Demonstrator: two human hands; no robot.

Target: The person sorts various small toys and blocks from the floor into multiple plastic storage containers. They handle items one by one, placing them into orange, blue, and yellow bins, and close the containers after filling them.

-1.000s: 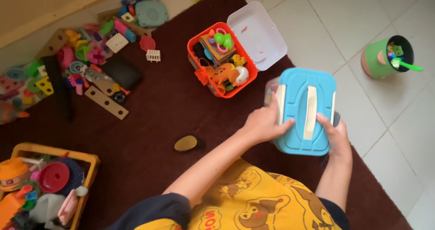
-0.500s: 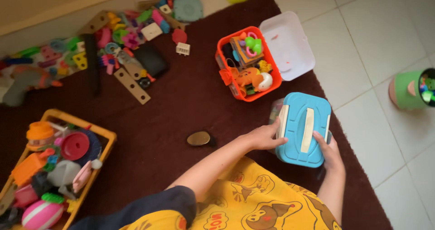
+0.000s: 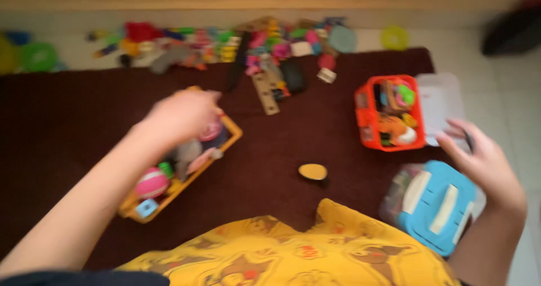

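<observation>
Blue-lidded box [image 3: 437,204] lies below released right hand [image 3: 482,162]; left hand [image 3: 180,116] blurred, grip unclear.

Blue-lidded clear box [image 3: 437,206], shut, on rug; yellow toy basket [image 3: 181,180], full

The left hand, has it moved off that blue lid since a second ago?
Yes. The left hand has left the blue lid and swung across the rug to the yellow basket of toys.

Two hands show: the left hand [image 3: 183,114] and the right hand [image 3: 483,165]. On the dark red rug [image 3: 84,117] are three toy containers: one yellow basket [image 3: 231,132], one orange box [image 3: 363,114], one blue-lidded box [image 3: 437,204]. One small oval object [image 3: 313,171] lies near the rug's front edge.
</observation>
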